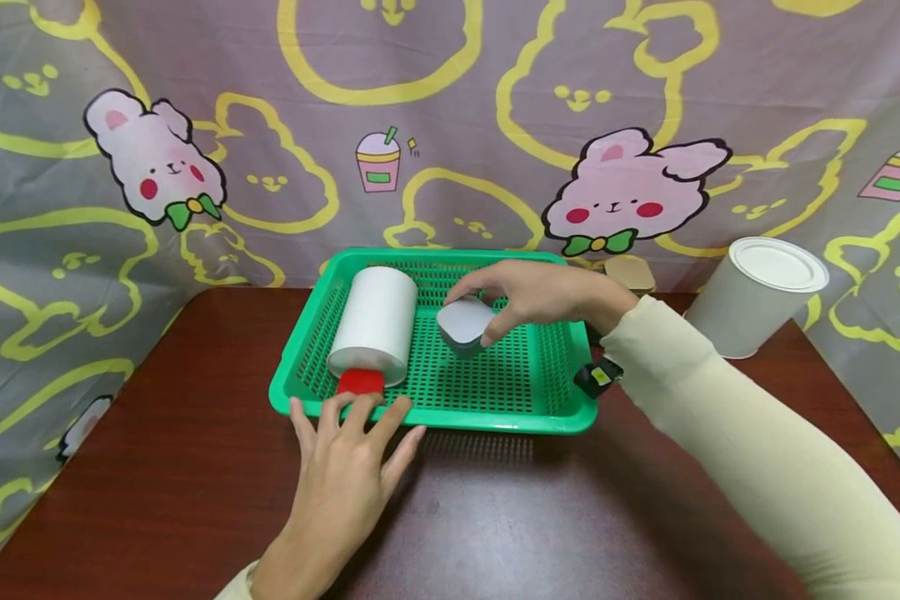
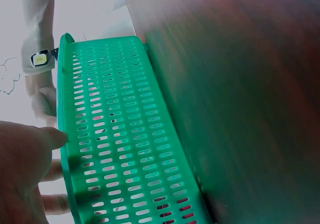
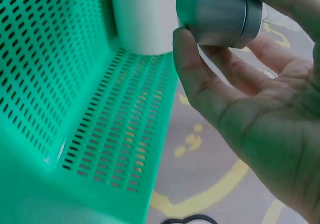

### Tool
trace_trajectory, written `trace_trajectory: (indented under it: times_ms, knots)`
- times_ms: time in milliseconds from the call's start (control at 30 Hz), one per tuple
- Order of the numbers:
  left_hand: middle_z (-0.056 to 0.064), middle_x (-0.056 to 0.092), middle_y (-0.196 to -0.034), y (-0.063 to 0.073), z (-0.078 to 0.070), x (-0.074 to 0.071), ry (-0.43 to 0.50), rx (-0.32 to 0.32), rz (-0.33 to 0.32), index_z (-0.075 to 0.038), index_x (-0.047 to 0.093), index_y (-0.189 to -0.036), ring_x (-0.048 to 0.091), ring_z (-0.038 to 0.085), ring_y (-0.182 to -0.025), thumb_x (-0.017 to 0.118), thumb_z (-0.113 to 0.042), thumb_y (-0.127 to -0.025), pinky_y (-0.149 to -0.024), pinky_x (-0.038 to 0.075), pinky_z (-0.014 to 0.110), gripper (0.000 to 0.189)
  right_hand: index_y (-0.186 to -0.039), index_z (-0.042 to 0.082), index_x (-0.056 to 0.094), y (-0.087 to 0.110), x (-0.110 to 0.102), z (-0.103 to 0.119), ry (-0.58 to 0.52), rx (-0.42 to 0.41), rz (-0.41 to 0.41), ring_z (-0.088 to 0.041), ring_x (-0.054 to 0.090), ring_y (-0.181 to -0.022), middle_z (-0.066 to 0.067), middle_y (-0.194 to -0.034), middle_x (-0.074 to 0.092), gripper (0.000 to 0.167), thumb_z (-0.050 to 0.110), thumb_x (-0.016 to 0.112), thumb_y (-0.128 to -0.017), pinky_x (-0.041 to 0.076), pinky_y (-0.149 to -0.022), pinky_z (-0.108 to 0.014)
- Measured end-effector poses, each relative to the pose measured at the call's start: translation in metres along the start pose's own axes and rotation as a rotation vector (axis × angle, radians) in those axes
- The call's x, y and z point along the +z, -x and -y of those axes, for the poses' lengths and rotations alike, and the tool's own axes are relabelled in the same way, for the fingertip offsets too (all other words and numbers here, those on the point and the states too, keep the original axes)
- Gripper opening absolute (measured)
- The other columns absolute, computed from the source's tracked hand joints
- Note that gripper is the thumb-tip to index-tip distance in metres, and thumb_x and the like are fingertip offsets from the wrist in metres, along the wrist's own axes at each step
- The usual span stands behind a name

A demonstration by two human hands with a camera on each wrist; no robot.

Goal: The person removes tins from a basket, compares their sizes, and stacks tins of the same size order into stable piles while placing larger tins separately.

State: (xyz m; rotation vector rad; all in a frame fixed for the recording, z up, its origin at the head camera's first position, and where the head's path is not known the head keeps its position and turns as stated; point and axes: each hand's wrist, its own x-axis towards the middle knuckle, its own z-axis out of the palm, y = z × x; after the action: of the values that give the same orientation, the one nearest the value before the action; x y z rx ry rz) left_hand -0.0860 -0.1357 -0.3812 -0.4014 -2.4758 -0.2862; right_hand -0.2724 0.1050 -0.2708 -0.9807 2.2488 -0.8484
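A small grey rounded-square tin (image 1: 465,326) with a lighter lid is held between the thumb and fingers of my right hand (image 1: 528,292). It hangs over the right part of the green plastic basket (image 1: 487,423), and metallic sides show in the right wrist view. My left hand (image 1: 345,462) grips the basket's near rim, thumb outside and fingers over the edge, as the left wrist view (image 2: 62,134) shows. Inside the basket, a white cylinder (image 1: 375,321) lies on its side at the left. A red object (image 1: 360,382) sits between it and the rim, partly hidden by my left fingers.
A tall white lidded canister (image 1: 757,296) stands on the table (image 1: 495,517) at the back right. Behind the right wrist, a beige object (image 1: 630,273) is partly hidden. A patterned cloth (image 1: 450,125) with rabbits hangs along the back.
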Motion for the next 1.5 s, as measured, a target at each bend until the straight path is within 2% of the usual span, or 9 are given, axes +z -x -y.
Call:
trace_trajectory:
  times_ms: [200, 367, 467, 600, 700, 900, 1133, 1300, 1500]
  knots:
    - [0.011, 0.073, -0.108, 0.0, -0.001, 0.0, 0.002, -0.004, -0.011, -0.02, 0.078, -0.116, 0.062, 0.045, -0.105, 0.061, -0.048, -0.098, -0.096, 0.025, 0.095, 0.038, -0.139, 0.011, 0.064, 0.022, -0.01, -0.008, -0.073, -0.029, -0.102, -0.025, 0.06, -0.121, -0.007, -0.13, 0.065, 0.052, 0.008, 0.081, -0.089, 0.053, -0.099, -0.039]
    - [0.011, 0.073, -0.107, 0.0, -0.001, 0.001, 0.0, -0.004, -0.02, -0.02, 0.078, -0.116, 0.061, 0.045, -0.104, 0.046, -0.055, -0.106, -0.096, 0.026, 0.095, 0.049, -0.14, 0.012, 0.062, 0.039, -0.018, -0.012, -0.1, 0.008, -0.192, -0.026, 0.06, -0.118, -0.008, -0.128, 0.065, 0.054, 0.005, 0.08, -0.089, 0.051, -0.095, -0.04]
    - [0.012, 0.073, -0.107, 0.0, -0.002, 0.001, 0.003, -0.004, -0.021, -0.019, 0.079, -0.116, 0.061, 0.045, -0.104, 0.045, -0.055, -0.106, -0.096, 0.025, 0.095, 0.05, -0.14, 0.013, 0.062, 0.05, -0.021, -0.015, -0.112, 0.044, -0.239, -0.027, 0.058, -0.12, -0.008, -0.131, 0.063, 0.054, 0.006, 0.08, -0.09, 0.051, -0.094, -0.039]
    - [0.012, 0.073, -0.108, 0.0, -0.002, 0.002, 0.006, -0.003, -0.017, -0.019, 0.078, -0.116, 0.061, 0.045, -0.105, 0.059, -0.048, -0.098, -0.096, 0.025, 0.095, 0.039, -0.141, 0.01, 0.061, 0.065, -0.025, -0.018, -0.164, 0.064, -0.296, -0.027, 0.056, -0.118, -0.01, -0.133, 0.06, 0.052, 0.004, 0.077, -0.092, 0.054, -0.089, -0.032]
    - [0.011, 0.073, -0.107, 0.0, -0.002, 0.002, 0.005, 0.002, -0.026, -0.019, 0.078, -0.116, 0.061, 0.045, -0.104, 0.06, -0.048, -0.097, -0.095, 0.025, 0.095, 0.039, -0.141, 0.01, 0.062, 0.075, -0.028, -0.022, -0.192, 0.084, -0.342, -0.026, 0.055, -0.117, -0.01, -0.134, 0.06, 0.051, 0.003, 0.076, -0.092, 0.056, -0.086, -0.028]
    - [0.011, 0.073, -0.106, 0.0, -0.002, 0.002, 0.003, 0.005, -0.039, -0.019, 0.079, -0.115, 0.061, 0.045, -0.103, 0.037, -0.058, -0.109, -0.094, 0.026, 0.095, 0.057, -0.146, 0.017, 0.059, 0.092, -0.035, -0.031, -0.194, 0.176, -0.418, -0.024, 0.054, -0.119, -0.008, -0.137, 0.058, 0.054, 0.01, 0.074, -0.095, 0.057, -0.085, -0.026]
    - [0.012, 0.073, -0.106, 0.0, -0.002, 0.002, 0.002, 0.005, -0.032, -0.02, 0.078, -0.116, 0.061, 0.045, -0.103, 0.061, -0.047, -0.097, -0.095, 0.026, 0.095, 0.038, -0.151, 0.018, 0.055, 0.107, -0.042, -0.049, -0.211, 0.232, -0.505, -0.023, 0.056, -0.117, -0.006, -0.143, 0.054, 0.057, 0.012, 0.072, -0.097, 0.057, -0.083, -0.025]
    - [0.012, 0.073, -0.106, 0.0, -0.002, 0.002, 0.0, 0.01, -0.037, -0.02, 0.078, -0.116, 0.061, 0.045, -0.103, 0.06, -0.048, -0.097, -0.094, 0.027, 0.095, 0.038, -0.151, 0.018, 0.054, 0.118, -0.047, -0.063, -0.233, 0.266, -0.546, -0.023, 0.055, -0.115, -0.005, -0.131, 0.056, 0.057, 0.012, 0.071, -0.098, 0.056, -0.084, -0.026]
    - [0.012, 0.072, -0.105, 0.0, -0.002, 0.003, 0.002, 0.014, -0.045, -0.019, 0.077, -0.115, 0.061, 0.045, -0.102, 0.051, -0.052, -0.103, -0.094, 0.027, 0.095, 0.043, -0.155, 0.018, 0.05, 0.126, -0.053, -0.08, -0.273, 0.299, -0.554, -0.022, 0.055, -0.116, -0.006, -0.139, 0.049, 0.059, 0.015, 0.07, -0.099, 0.059, -0.088, -0.021]
